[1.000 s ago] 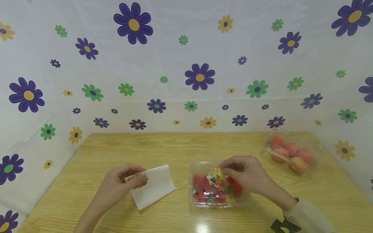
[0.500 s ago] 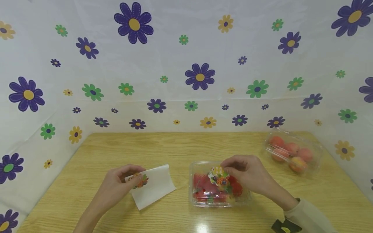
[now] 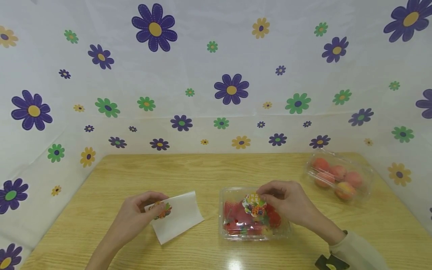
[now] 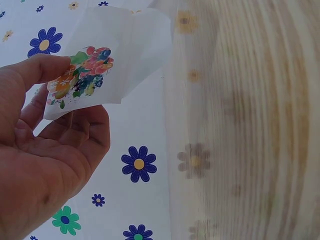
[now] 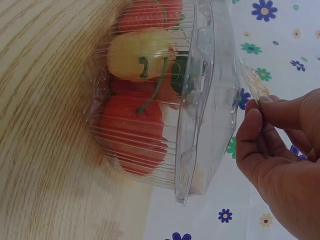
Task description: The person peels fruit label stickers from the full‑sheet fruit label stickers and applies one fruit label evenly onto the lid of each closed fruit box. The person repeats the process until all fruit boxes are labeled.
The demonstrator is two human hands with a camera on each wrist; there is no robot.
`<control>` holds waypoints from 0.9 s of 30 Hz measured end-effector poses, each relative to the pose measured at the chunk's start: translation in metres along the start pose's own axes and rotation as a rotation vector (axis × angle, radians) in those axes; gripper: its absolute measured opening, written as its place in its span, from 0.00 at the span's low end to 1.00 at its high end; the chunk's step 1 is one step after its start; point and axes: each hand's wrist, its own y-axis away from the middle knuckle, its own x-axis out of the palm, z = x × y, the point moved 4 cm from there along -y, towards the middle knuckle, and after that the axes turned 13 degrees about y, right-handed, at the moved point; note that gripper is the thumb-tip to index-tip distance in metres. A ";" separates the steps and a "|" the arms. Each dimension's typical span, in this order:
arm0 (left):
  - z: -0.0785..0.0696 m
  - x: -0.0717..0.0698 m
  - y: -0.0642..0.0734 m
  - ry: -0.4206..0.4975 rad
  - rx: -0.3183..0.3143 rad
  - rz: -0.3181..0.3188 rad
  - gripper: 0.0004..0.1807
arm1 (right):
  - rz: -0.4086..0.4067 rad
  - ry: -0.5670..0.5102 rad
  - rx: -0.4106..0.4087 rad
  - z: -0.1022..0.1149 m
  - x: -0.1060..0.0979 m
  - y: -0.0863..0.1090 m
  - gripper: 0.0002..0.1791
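My left hand (image 3: 136,213) pinches one end of a white backing sheet (image 3: 180,219), its thumb over a printed fruit sticker (image 4: 87,75) there. The sheet's far end bends freely to the right. Between thumb and index finger, my right hand (image 3: 287,200) pinches the edge of a loose fruit sticker (image 3: 254,204), held over the lid of a clear plastic box (image 3: 233,237). Whether the sticker touches the lid I cannot tell. Through the box wall, red and yellow fruits or vegetables (image 5: 132,127) with green stems show in the right wrist view.
At the back right of the wooden table (image 3: 189,168) stands a second clear box (image 3: 366,191) with several peach-like fruits (image 3: 337,172). A white flower-printed cloth (image 3: 189,56) hangs behind the table and along both sides. Part of a dark object (image 3: 332,262) shows by the right sleeve.
The right hand and its sticker have shifted very slightly to the right over the box. My left hand and the backing sheet stay in place.
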 end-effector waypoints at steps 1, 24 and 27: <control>0.000 0.000 0.000 0.000 -0.002 0.001 0.15 | -0.004 -0.001 -0.003 0.000 0.000 0.000 0.07; 0.001 0.001 -0.001 0.007 -0.014 0.007 0.14 | -0.055 -0.023 0.002 0.002 -0.001 0.001 0.08; 0.001 0.001 -0.001 0.007 -0.020 0.006 0.14 | -0.038 -0.037 -0.004 0.002 -0.001 0.002 0.07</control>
